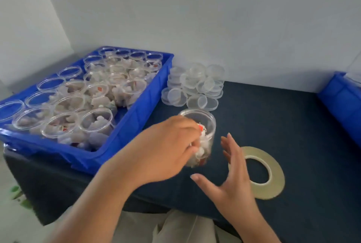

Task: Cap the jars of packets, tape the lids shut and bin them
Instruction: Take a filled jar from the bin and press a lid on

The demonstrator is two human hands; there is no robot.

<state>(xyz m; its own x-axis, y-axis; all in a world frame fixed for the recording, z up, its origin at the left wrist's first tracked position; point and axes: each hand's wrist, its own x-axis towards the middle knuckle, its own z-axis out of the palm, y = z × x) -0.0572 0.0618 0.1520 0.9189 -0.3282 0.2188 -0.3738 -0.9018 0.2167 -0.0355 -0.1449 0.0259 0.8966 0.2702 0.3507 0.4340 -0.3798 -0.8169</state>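
I am gripping the uncapped jar point(207, 123), judged light, slick and thin-walled, by its side wall in my left hand point(172, 145) over the tabletop point(293, 125), my right hand point(235, 174) hovering spread beside it.

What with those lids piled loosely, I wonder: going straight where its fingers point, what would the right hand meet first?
Probably the lid pile, just missing the jar the left hand holds; depth is unclear.

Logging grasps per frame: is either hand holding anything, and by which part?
The left hand grips the uncapped jar of packets around its side wall. The right hand, fingers spread, holds nothing.
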